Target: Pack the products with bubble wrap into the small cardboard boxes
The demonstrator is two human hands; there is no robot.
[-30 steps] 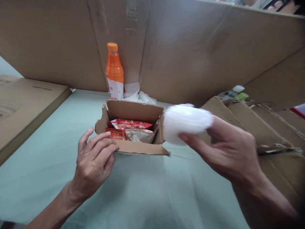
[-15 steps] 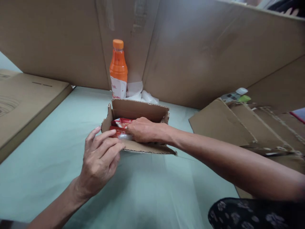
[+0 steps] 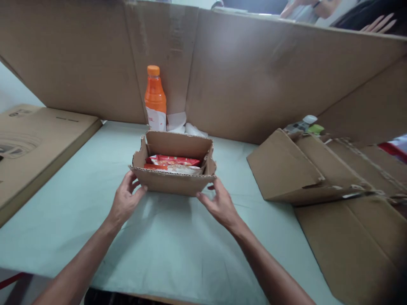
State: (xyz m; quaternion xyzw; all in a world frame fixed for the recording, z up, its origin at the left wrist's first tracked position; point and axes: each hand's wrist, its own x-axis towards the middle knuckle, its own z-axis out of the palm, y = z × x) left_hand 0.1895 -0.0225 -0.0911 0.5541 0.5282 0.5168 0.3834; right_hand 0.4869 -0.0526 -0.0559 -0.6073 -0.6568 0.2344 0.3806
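A small open cardboard box (image 3: 171, 181) sits on the pale green table (image 3: 178, 245), its near flap standing upright. Inside lie red and white snack packets (image 3: 173, 163). My left hand (image 3: 125, 201) touches the box's lower left corner, fingers curled against the flap. At the box's lower right corner is my right hand (image 3: 218, 203), its fingers spread along the flap's bottom edge and its thumb by the side wall. Neither hand holds anything else.
An orange drink bottle (image 3: 155, 99) stands behind the box beside white wrapped items (image 3: 184, 125). Tall cardboard sheets (image 3: 254, 76) wall the back. A flat carton (image 3: 34, 144) lies left. Folded cardboard pieces (image 3: 318, 173) lie right. Another person's hand (image 3: 378, 23) shows at top right.
My right hand put the white pack into the box, then came out to the front right corner. The near flap has been raised upright. My left hand shifted to the lower left corner.
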